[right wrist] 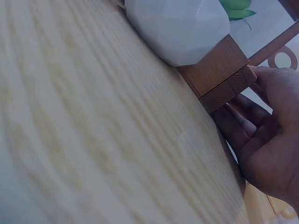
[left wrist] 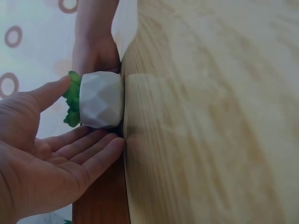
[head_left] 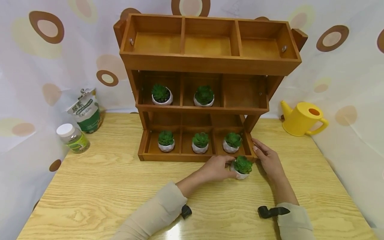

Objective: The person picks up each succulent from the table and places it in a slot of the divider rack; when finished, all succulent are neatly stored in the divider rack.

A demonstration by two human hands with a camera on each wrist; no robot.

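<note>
My left hand is around the left side of a small potted succulent on the table before the wooden shelf's front right corner. In the left wrist view its fingers lie extended beside the white faceted pot, the thumb at the green leaves. My right hand rests against the right end of the shelf, fingertips at the bottom tier's side board. Three more potted succulents stand in the bottom tier: left, middle and right.
On the middle tier are two more succulents, left and middle. A yellow watering can stands right of the shelf. A white-capped jar and a green and white pouch stand at the left. Patterned cloth hangs behind.
</note>
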